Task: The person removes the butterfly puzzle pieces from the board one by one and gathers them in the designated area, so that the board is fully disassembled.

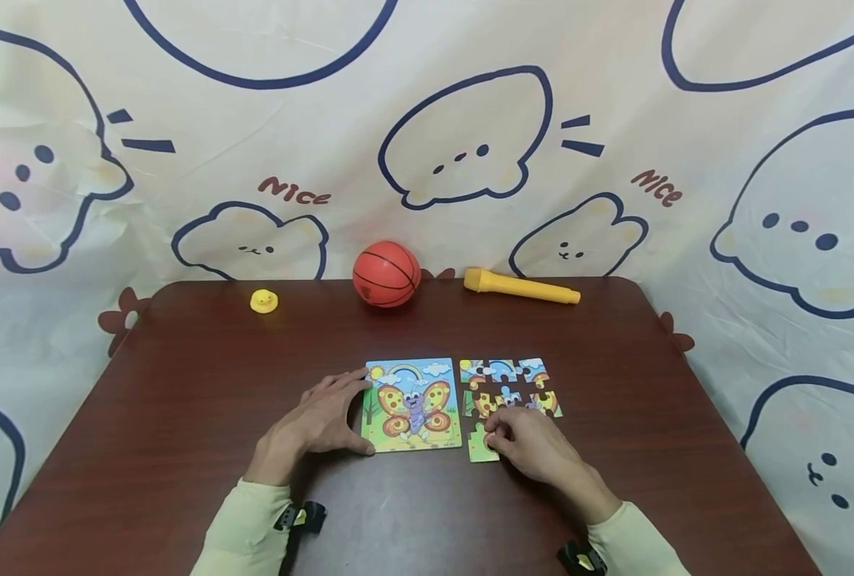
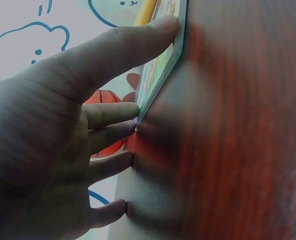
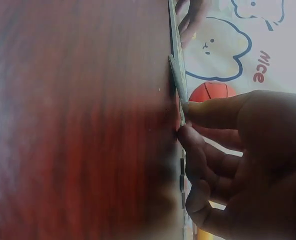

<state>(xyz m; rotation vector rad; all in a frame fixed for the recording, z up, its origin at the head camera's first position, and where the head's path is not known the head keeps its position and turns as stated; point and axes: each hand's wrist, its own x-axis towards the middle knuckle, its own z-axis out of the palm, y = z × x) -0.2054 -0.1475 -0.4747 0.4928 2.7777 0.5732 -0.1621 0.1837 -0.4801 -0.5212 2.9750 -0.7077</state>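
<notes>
A square butterfly picture board (image 1: 413, 406) lies flat on the table. My left hand (image 1: 326, 412) rests at its left side, fingers fairly straight and spread; the thumb touches the board near its lower left corner. Right of the board, loose jigsaw pieces (image 1: 502, 370) sit in rows, showing parts of a like picture. Below them my right hand (image 1: 531, 444) pinches a green jigsaw piece (image 1: 480, 446) between thumb and fingers. In the right wrist view this piece (image 3: 178, 80) is tilted, one edge raised. The right hand partly hides that piece and the middle row.
At the back of the brown table (image 1: 204, 384) stand a small yellow duck (image 1: 264, 302), a red toy basketball (image 1: 387, 274) and a yellow toy microphone (image 1: 520, 286). A cloth printed with cartoon shapes (image 1: 463, 144) hangs behind and beside the table.
</notes>
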